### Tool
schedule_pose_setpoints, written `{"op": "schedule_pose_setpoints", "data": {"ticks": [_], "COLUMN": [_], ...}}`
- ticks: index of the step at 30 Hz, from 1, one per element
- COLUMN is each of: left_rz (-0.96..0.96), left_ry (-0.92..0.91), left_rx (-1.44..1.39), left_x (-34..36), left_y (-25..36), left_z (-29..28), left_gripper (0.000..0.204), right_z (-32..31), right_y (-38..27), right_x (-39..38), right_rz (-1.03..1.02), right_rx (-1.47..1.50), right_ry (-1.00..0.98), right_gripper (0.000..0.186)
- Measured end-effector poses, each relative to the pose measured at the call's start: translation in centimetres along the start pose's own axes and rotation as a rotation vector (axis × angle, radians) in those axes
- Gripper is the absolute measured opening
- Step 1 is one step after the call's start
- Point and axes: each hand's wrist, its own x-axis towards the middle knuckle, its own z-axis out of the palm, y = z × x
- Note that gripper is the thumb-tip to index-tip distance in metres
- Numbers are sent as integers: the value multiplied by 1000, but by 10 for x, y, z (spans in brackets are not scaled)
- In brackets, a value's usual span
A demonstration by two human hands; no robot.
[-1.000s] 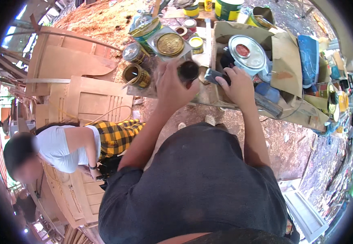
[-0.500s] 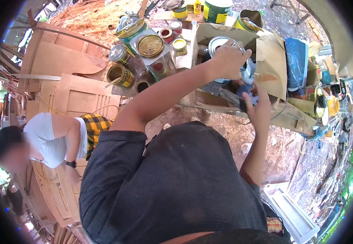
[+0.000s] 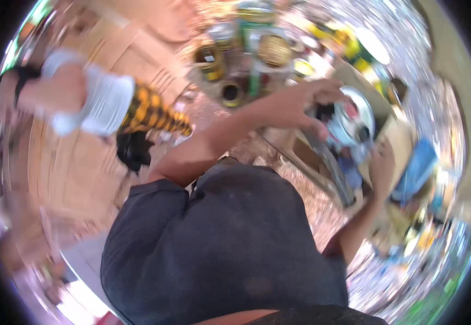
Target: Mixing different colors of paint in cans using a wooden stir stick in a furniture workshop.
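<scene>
My left hand [image 3: 325, 111] arches over the left side of a silver tin with a red patch on its lid [image 3: 355, 119], inside a cardboard box [image 3: 395, 141]. Its thumb and fingers are curved apart around a dark area; blur hides whether they grip anything. At the box's right side is my right hand [image 3: 382, 157], smeared by motion, so its fingers and anything in them are unclear. A long dark-grey piece [image 3: 333, 173] lies across the box's near side, beside something blue [image 3: 349, 168].
Open and lidded paint tins [image 3: 230, 95] stand to the left of the box. Another person [image 3: 97, 100] in a white top and yellow checked clothing bends at left beside wooden panels [image 3: 56, 173]. A blue item [image 3: 414, 168] lies beyond the box at right.
The whole view has turned and blurred. My left hand has gone from the tins on the left to the silver tin; my right hand has moved rightward along the box.
</scene>
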Motion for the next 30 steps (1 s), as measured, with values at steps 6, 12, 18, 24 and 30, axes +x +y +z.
{"op": "schedule_pose_setpoints", "data": {"ticks": [6,12,18,24,30], "left_rz": [-131,-507,-1020,-1127,-966], "left_ry": [104,209,319,729,966], "left_rx": [49,143,591,624,875], "left_x": [-116,-243,-350,-517,-653], "left_y": [-4,-58,-63,-150,-152], "left_z": [-48,-53,-50,-24,57], "left_gripper": [89,88,73,52,38], "right_z": [-5,128,238,386,525], "right_y": [-92,-189,-221,-235,-221], "right_x": [-52,-78,-104,-105,-113], "right_rz": [-624,-997,-1094,-1214,-1457], "right_rx": [805,548,225,-37,-336], "right_ry": [-372,-976,-1051,-1230,-1384], "right_gripper": [45,36,35,37,38]}}
